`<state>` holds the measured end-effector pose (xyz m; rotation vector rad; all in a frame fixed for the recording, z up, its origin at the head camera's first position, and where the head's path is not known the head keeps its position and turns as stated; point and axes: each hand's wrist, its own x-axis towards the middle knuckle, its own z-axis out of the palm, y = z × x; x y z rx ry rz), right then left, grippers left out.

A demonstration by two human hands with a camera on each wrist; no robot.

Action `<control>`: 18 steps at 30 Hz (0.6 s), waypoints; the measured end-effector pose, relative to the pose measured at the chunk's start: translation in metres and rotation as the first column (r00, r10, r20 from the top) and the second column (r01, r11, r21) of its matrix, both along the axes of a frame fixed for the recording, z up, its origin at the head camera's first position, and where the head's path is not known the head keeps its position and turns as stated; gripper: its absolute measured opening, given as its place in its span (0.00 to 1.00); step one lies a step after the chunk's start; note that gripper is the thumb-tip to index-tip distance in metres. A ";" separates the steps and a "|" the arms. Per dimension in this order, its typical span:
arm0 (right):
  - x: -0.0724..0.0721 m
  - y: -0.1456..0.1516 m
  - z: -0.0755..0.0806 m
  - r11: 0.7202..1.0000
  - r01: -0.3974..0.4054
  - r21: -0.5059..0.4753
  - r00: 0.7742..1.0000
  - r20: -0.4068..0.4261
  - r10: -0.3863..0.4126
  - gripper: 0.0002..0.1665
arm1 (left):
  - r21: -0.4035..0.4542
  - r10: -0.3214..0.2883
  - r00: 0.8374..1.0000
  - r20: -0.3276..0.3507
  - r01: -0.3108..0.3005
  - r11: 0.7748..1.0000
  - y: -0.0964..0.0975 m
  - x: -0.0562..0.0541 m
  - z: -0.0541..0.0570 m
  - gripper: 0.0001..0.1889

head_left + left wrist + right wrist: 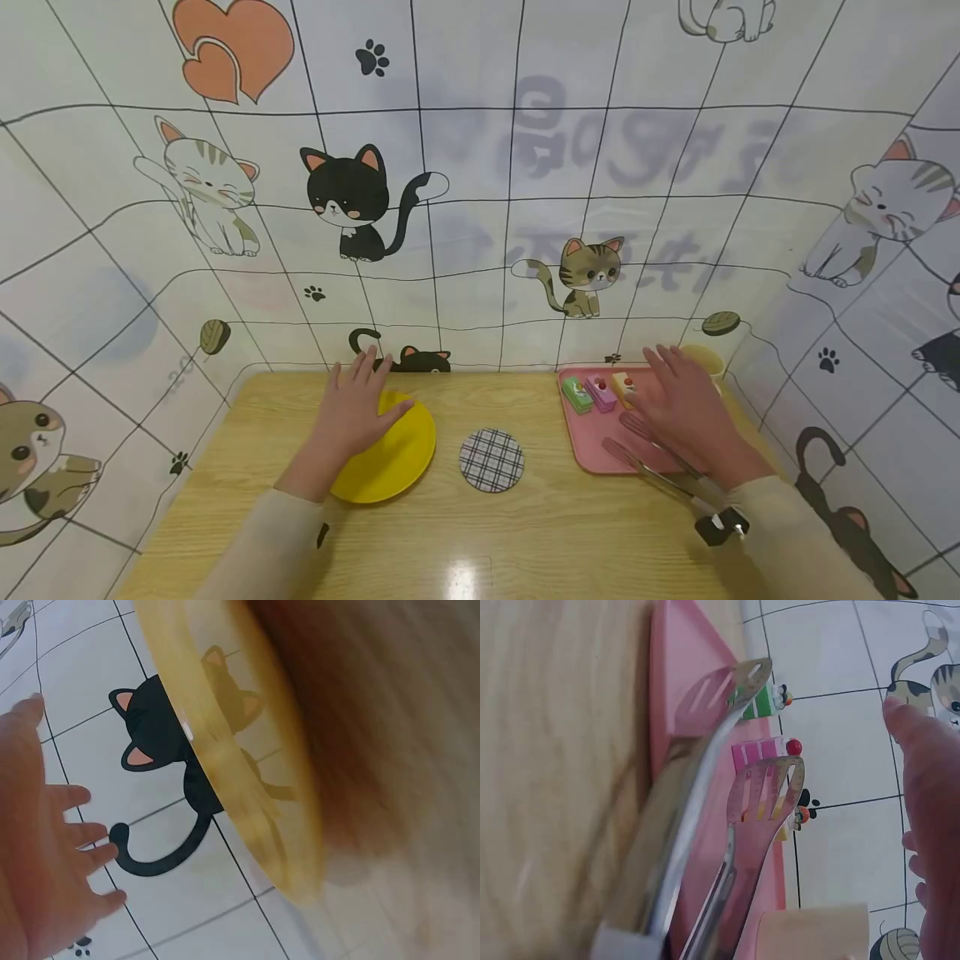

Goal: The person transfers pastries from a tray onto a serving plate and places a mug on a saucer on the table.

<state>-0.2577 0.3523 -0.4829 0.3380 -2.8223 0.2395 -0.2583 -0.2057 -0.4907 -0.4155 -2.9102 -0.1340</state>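
My left hand (356, 408) hovers over the back left of a yellow plate (401, 458), fingers spread and holding nothing. In the left wrist view the plate's rim (217, 750) stands beside the outstretched fingers. My right hand (686, 404), also spread, is above the right side of a pink tray (600, 446). Below it, metal tongs with slotted ends (656, 475) lie across the tray's front edge, their tips apart. Small toy cake slices stand in a row at the tray's back: green (577, 395), pink-purple (601, 393) and cream-yellow (622, 387). Each slice has a topping.
A round checked coaster (491, 460) lies on the wooden table (420, 550) between plate and tray. Behind the right hand is a pale yellow cup (705, 358), partly hidden. A cat-printed cloth (472, 208) rises at the table's back and sides.
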 end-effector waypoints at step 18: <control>0.078 0.032 -0.005 0.971 0.010 -0.238 0.997 0.078 0.008 0.49 | 0.350 -0.182 0.981 0.073 0.146 0.925 -0.059 0.040 -0.019 0.49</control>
